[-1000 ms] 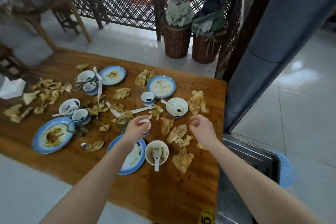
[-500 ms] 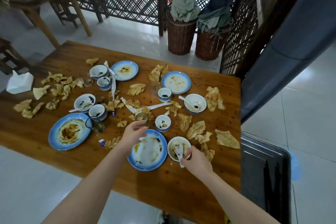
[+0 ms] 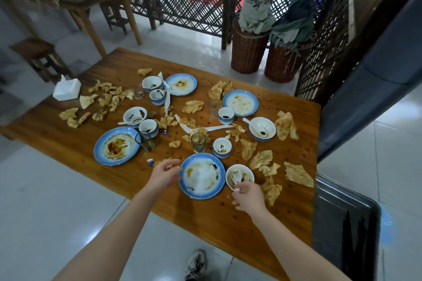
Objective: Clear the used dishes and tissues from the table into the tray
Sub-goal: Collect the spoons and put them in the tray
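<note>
Our right hand is pinching the white ceramic spoon, our left hand resting slack-fingered beside the blue-rimmed round plate; by jerking we risk tipping the small white bowl beneath our grip.

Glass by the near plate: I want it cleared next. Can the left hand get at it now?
Probably yes. The left hand is at the plate's left rim, and the glass stands upright just beyond it, with mostly bare table between them.

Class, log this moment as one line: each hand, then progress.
left hand: at rim of blue-rimmed round plate | right hand: pinches white spoon in small white bowl | dark rectangular tray: nothing loaded in view
</note>
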